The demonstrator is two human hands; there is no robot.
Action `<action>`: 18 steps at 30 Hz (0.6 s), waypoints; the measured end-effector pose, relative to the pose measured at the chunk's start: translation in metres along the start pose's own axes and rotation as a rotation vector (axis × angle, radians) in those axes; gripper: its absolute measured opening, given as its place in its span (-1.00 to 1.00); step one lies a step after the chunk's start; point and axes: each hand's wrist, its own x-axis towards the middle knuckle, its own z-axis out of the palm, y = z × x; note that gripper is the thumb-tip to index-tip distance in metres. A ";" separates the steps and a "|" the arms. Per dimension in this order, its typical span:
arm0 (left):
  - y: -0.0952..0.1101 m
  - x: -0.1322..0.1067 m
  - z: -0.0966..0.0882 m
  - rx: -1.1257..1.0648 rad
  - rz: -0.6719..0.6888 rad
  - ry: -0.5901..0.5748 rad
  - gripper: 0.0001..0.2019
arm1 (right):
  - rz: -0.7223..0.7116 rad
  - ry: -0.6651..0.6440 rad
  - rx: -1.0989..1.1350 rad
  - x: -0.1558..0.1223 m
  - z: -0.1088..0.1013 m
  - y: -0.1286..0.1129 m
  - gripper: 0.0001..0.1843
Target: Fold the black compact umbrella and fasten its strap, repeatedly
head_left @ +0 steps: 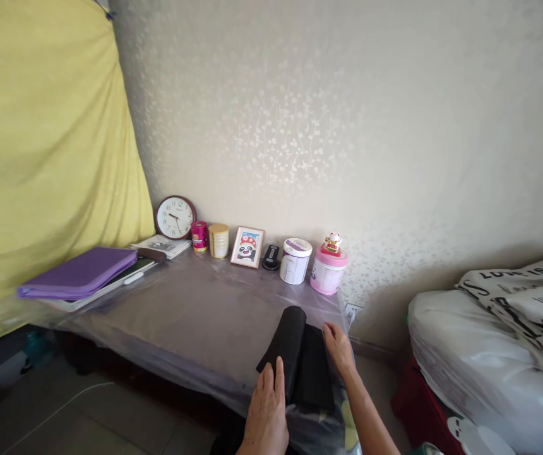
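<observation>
Folded black cloth (291,341) lies at near-right corner of table (172,309), between your 2 hands. Can't tell whether left hand (268,404) or right hand (338,347) grips. Uneven pull could slide cloth off.

Bare left hand (268,407): it was low in the view, back side up, and pointed ahead.
Left fingers (280,376): they were almost straight, and one stood a little apart; the thumb was hidden.
Left wrist (261,447): it was down at the bottom edge.
Bare right hand (338,346): it was a bit farther ahead than the other.
Right fingers (330,331): they were bent in, and their grip was hard to see.
Bare right forearm (369,411): it slanted up from the bottom, leaning left.
</observation>
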 end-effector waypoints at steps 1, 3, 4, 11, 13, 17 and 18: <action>0.000 0.000 0.000 -0.003 -0.001 0.007 -0.17 | 0.051 -0.023 0.049 -0.006 -0.006 0.004 -0.64; -0.001 0.000 0.002 -0.012 0.007 0.034 -0.16 | 0.162 -0.086 0.170 -0.019 -0.014 0.008 -0.65; -0.002 0.000 0.004 -0.015 0.011 0.047 -0.16 | 0.209 -0.115 0.222 -0.025 -0.016 0.008 -0.65; -0.003 -0.001 0.011 -0.011 0.012 0.090 -0.18 | 0.247 -0.201 0.197 -0.054 -0.020 -0.013 -0.55; -0.003 -0.001 0.012 -0.013 0.014 0.100 -0.17 | 0.230 -0.204 0.143 -0.057 -0.020 -0.018 -0.51; -0.004 0.002 0.016 -0.016 0.014 0.102 -0.14 | 0.134 -0.166 0.048 -0.057 -0.017 -0.021 -0.54; -0.005 0.002 0.017 -0.016 0.013 0.098 -0.14 | 0.106 -0.150 0.036 -0.057 -0.016 -0.021 -0.55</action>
